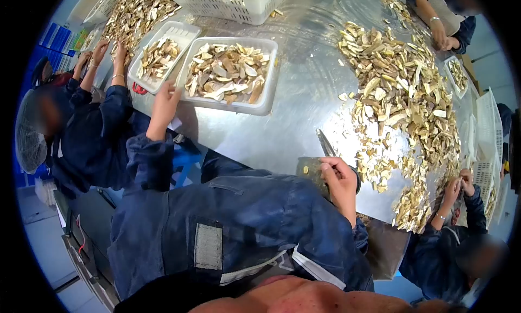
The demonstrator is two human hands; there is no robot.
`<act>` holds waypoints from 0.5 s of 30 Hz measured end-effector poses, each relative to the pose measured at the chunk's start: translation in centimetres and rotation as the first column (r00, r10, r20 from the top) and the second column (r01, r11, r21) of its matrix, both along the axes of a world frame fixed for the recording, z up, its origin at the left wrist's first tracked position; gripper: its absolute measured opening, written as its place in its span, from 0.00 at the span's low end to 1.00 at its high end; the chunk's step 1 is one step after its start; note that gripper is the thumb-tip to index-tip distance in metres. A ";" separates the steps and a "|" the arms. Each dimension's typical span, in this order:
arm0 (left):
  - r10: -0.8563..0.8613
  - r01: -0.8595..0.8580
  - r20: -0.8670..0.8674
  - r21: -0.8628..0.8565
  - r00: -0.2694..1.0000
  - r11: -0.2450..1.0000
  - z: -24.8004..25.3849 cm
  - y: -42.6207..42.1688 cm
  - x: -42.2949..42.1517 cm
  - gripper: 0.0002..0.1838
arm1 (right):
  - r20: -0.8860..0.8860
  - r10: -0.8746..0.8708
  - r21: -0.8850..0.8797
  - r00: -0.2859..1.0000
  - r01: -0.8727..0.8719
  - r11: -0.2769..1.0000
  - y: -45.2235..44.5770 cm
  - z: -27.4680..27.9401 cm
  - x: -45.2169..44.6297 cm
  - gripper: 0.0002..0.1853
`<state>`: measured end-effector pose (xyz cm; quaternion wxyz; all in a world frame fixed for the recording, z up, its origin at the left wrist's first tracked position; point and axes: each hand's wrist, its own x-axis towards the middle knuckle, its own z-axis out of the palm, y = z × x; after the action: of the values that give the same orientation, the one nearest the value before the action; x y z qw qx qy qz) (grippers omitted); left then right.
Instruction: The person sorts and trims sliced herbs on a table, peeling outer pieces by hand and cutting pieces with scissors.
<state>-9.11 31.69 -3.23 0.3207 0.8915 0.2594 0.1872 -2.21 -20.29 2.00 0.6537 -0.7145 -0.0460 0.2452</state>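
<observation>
My left hand (165,104) is at the left front corner of a clear plastic box (269,77) with pale brown mushroom slices (228,71) in it. Its fingers are slightly blurred but look apart, with nothing visible between them. At the table's front edge, the fingers of my right hand (341,185) are curled closed around a pair of scissors (326,143). The blades point up and left, and a dark handle loop shows beside the hand. A small yellowish piece (305,170) lies on a dark surface left of my right thumb.
A large heap of mushroom slices (404,90) covers the metal table's (298,69) right side. A smaller tray (190,31) stands left of the box, a white crate (239,6) behind. Co-workers' hands (116,55) are at left; others are at far right (442,39) and lower right (456,188).
</observation>
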 end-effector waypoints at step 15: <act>0.013 -0.021 -0.017 -0.765 1.000 0.644 3.8 -5.6 2.3 0.12 | 0.005 0.266 -0.029 0.964 -0.266 0.964 1.6 -0.9 0.4 0.10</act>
<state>-6.84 26.09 0.56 0.6638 0.6716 0.3239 0.0589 -1.86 -18.70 1.15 0.6047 -0.7119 -0.1409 0.3281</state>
